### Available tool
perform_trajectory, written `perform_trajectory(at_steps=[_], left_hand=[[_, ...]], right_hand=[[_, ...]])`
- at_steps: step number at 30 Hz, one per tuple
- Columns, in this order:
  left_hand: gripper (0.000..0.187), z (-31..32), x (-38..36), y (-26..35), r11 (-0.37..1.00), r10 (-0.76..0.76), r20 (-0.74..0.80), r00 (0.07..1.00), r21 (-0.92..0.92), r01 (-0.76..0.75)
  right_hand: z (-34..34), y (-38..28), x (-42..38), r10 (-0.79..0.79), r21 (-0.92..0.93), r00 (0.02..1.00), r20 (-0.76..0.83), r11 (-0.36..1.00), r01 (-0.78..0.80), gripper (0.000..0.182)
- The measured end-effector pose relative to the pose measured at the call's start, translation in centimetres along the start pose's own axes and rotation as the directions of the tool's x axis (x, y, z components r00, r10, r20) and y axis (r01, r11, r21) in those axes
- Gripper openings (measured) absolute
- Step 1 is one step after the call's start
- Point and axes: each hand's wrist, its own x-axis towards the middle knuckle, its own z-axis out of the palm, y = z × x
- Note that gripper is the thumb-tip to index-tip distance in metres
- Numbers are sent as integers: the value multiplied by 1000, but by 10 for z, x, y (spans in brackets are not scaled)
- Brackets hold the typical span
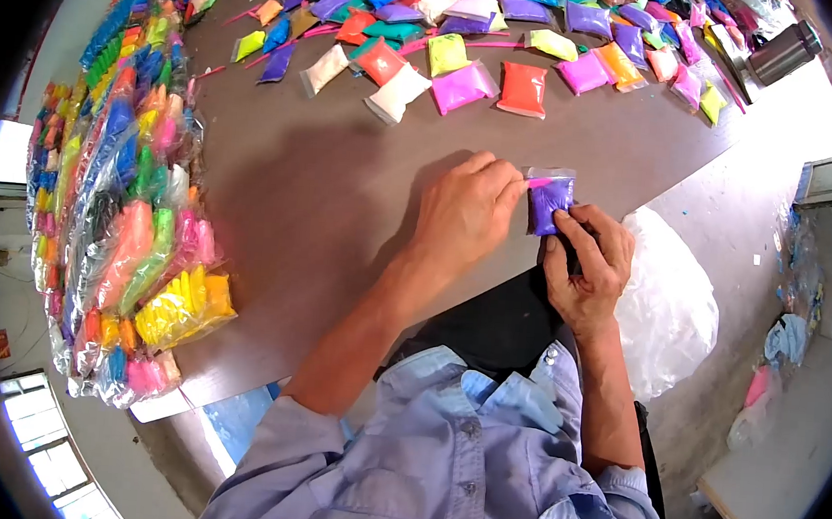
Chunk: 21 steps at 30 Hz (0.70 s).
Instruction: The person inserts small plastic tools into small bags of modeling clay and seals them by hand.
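A small clear packet with purple filling (547,209) is pinched between the thumb and fingers of my right hand (589,264), at its lower right corner. My left hand (470,204) is closed just left of the packet, fingertips right at its upper left edge. From those fingertips a thin bright pink stick (538,183) reaches across the packet's top. Most of the stick's length is hidden by the left hand. The packet is held close over the front edge of the brown table (273,230).
Many colored packets (467,88) and several pink sticks lie across the table's far side. Bagged packets (133,230) are piled along the left, with a yellow bag (186,306) in front. A metal cylinder (785,54) is at the far right. White plastic sheeting (668,306) hangs right of my lap.
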Motion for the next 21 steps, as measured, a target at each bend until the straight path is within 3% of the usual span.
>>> perform_trajectory(at_steps=[3,4,6,7,9,15,16,18,21], left_hand=[[6,2,2,-5,994,99,-1,995,34,-99],[7,-4,3,7,980,144,84,986,122,-154],[9,8,2,21,992,110,164,980,47,-119],[10,16,4,20,984,177,113,978,-42,-173],[12,22,16,17,984,180,106,978,-2,-180],[11,42,37,-2,979,141,80,987,137,-151],[11,33,36,-2,978,151,78,985,131,-160],[11,7,27,-5,983,12,87,996,181,-28],[10,-26,3,-15,995,13,7,1000,98,-14]], right_hand=[[-4,1,-3,-10,1,1000,-3,1000,10,28],[0,2,-6,10,22,1000,-11,1000,-10,26],[2,0,-8,7,52,1000,28,999,-8,24],[0,1,-6,4,79,997,80,997,-11,24],[0,-2,-1,-8,40,994,107,999,4,22],[-2,-1,6,-10,65,990,144,998,0,22],[-4,0,6,-9,77,988,153,997,-3,22],[-5,-1,5,-34,65,990,139,998,26,21],[-2,-9,0,-137,131,983,126,984,120,19]])
